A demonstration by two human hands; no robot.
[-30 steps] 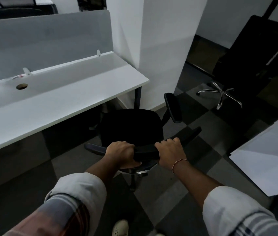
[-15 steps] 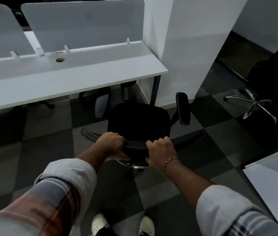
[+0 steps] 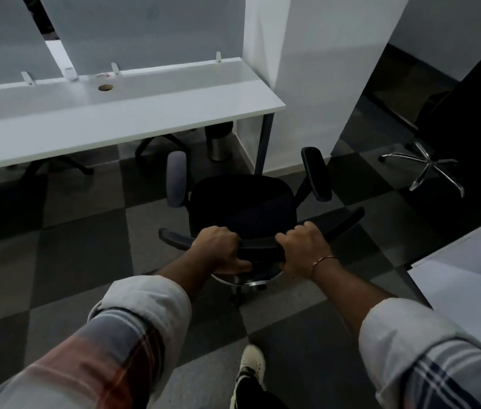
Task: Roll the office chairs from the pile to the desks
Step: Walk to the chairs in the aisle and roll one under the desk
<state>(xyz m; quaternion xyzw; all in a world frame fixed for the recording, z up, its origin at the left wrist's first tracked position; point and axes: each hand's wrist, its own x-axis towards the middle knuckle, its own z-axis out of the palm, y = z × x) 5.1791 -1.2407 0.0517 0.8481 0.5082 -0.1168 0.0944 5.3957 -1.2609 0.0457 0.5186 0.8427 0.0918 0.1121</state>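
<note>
Black office chair (image 3: 242, 202), two armrests, upright, seat toward the nearby white desk (image 3: 115, 119)

The office chair (image 3: 242, 202) hides most of its base beneath its seat, and the fingertips of the left hand (image 3: 218, 249) and right hand (image 3: 304, 246) vanish over its backrest. Under the white desk (image 3: 115, 119), cut off at the left edge, only dark chair legs (image 3: 147, 145) show. Whatever tops the chrome star base (image 3: 428, 166) is lost in shadow.
</note>
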